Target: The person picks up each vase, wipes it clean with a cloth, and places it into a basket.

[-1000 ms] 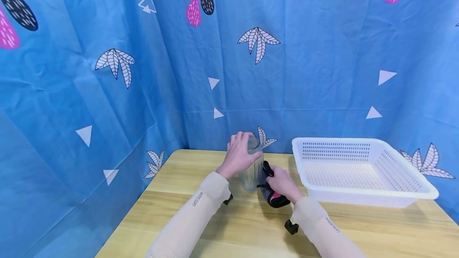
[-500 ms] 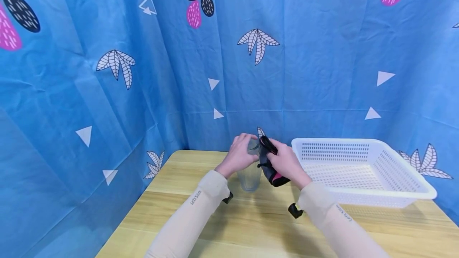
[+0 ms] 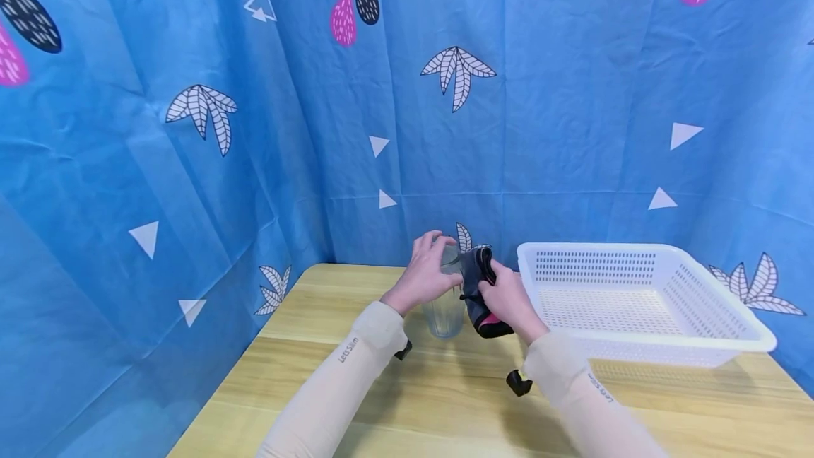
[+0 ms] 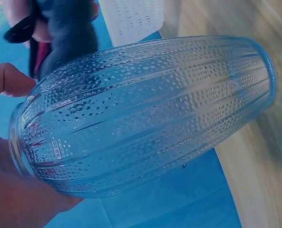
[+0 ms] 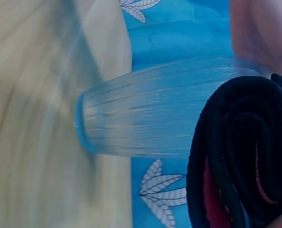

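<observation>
A clear ribbed, dotted glass vase [image 4: 150, 114] stands upright on the wooden table, narrow base down. My left hand [image 3: 425, 276] grips it around its upper part near the rim, thumb on the near side. Against the vase's right side, a rolled dark-grey cloth [image 3: 472, 274] with black trim and pink parts is pinched in my right hand [image 3: 511, 299]. The right wrist view shows the end of the rolled cloth [image 5: 240, 142], its layers wound together, overlapping the vase's upper part. A thin black strap [image 4: 22, 31] sticks out from it.
A white perforated plastic basket [image 3: 636, 348] stands on the right of the wooden table [image 3: 445, 401]. A blue patterned curtain [image 3: 547, 126] hangs behind and to the left of the table.
My right hand has risen along the vase with the cloth, from its lower side toward the upper part, then dipped slightly. My left hand stays on the vase, which has not moved.
</observation>
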{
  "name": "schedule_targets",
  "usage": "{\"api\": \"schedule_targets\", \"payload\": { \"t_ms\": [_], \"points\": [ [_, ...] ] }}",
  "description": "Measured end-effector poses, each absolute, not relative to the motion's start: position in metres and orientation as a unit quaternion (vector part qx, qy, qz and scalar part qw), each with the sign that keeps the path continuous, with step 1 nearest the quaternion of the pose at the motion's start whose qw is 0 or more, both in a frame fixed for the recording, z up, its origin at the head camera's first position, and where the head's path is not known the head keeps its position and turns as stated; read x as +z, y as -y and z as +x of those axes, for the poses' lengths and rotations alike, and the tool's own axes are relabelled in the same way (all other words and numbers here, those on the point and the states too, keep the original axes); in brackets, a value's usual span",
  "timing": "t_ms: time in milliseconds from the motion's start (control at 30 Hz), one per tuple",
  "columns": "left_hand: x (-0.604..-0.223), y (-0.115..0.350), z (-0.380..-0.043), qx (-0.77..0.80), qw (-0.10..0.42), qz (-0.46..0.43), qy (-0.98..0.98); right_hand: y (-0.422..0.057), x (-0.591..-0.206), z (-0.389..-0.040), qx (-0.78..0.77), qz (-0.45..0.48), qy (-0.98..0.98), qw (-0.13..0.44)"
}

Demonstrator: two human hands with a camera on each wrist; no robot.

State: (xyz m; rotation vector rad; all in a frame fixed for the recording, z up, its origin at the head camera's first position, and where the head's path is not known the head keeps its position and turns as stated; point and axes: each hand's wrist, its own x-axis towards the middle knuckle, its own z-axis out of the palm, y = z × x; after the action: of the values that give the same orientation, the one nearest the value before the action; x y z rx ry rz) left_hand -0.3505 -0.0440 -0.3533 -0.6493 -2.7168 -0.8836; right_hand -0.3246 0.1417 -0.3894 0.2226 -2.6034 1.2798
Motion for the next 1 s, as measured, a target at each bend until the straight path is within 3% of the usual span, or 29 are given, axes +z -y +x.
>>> {"api": "schedule_targets", "payload": {
  "t_ms": [633,867,1000],
  "points": [
    [-0.356,0.042,-0.349,-0.262,0.132,-0.183,0.938,-0.124,-0.460,-0.332,0.278,0.074,0.958,0.018],
    [-0.349,0.039,-0.345,-0.233,0.144,-0.164,0.948,-0.128,-0.439,-0.329,0.340,0.078,0.937,0.011],
    [-0.346,0.040,-0.344,-0.239,0.126,-0.175,0.947,-0.131,-0.415,-0.327,0.382,0.086,0.920,0.028]
  ]
}}
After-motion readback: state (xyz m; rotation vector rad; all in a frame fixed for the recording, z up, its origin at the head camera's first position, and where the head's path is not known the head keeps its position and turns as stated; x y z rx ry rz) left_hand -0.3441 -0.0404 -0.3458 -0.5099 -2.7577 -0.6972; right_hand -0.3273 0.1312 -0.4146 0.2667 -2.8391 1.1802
